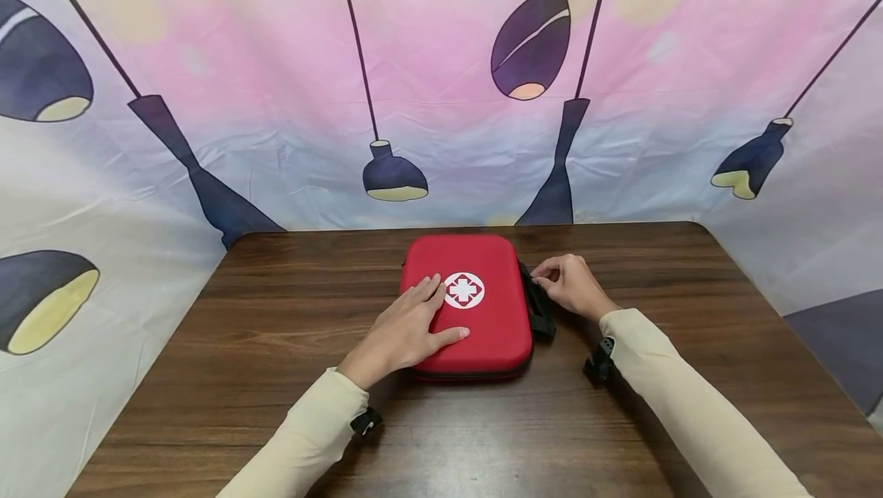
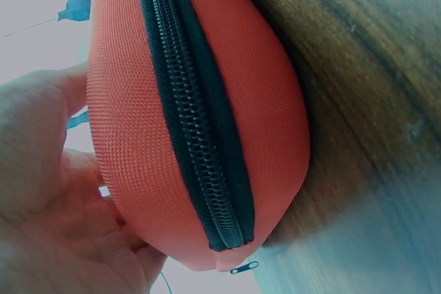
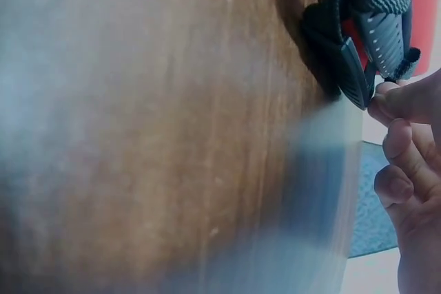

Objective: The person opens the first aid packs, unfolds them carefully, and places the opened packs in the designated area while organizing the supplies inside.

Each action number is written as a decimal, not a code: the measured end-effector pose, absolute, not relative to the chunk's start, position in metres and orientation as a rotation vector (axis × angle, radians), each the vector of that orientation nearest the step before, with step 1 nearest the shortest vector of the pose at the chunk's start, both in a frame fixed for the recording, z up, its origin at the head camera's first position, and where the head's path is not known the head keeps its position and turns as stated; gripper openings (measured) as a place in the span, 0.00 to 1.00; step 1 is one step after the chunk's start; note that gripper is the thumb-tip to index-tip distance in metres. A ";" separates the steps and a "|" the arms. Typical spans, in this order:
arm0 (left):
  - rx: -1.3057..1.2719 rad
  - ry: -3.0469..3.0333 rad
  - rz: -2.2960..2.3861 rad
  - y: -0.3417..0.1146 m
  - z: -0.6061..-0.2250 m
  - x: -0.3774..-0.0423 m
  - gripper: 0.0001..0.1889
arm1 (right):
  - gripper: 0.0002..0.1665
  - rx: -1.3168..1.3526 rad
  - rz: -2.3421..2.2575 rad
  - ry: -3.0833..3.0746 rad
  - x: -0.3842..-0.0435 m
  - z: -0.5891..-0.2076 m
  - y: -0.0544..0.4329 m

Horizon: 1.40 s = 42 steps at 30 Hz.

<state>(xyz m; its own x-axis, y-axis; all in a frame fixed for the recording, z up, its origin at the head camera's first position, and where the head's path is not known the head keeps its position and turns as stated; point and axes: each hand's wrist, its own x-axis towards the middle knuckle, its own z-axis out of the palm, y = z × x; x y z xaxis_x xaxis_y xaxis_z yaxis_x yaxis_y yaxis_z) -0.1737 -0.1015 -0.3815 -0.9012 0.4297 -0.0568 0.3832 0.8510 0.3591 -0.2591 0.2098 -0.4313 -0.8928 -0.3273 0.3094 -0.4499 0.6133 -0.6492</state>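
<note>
A red zip-up first aid case [image 1: 476,345] with a white cross emblem lies flat on the table. My left hand [image 1: 407,322] rests on top of its left part, fingers straight and thumb spread toward the emblem. In the left wrist view, a black zipper [image 2: 200,135] runs along the case's side, with a small metal zipper pull [image 2: 244,267] past its end. On the right side is a black webbing handle strap [image 1: 540,314]. The thumb and forefinger of my right hand [image 1: 569,283] pinch at the strap's far end; the pinched bit is mostly hidden by the fingertips.
The brown wood-grain table [image 1: 276,345] spreads out around the case. Behind it hangs a pastel cloth backdrop [image 1: 441,84] printed with dark lamps. Black wrist straps [image 1: 599,360] sit on both forearms, over cream sleeves [image 1: 690,398].
</note>
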 end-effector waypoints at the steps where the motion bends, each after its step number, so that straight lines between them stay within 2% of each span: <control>1: 0.638 2.892 0.521 -0.102 -0.382 -0.174 0.46 | 0.04 0.653 1.141 -2.673 -0.258 -0.431 0.210; 42: 0.641 2.886 0.510 -0.103 -0.383 -0.174 0.46 | 0.09 0.717 1.117 -2.656 -0.198 -0.434 0.214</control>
<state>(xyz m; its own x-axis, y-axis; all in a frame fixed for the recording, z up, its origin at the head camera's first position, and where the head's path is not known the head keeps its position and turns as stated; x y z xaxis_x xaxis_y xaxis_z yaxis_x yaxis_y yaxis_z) -0.1738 -0.1030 -0.3828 -0.8991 0.4330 -0.0636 0.3849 0.8516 0.3558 -0.1979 0.2136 -0.4336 -0.8695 -0.3640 0.3340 -0.4933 0.6036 -0.6264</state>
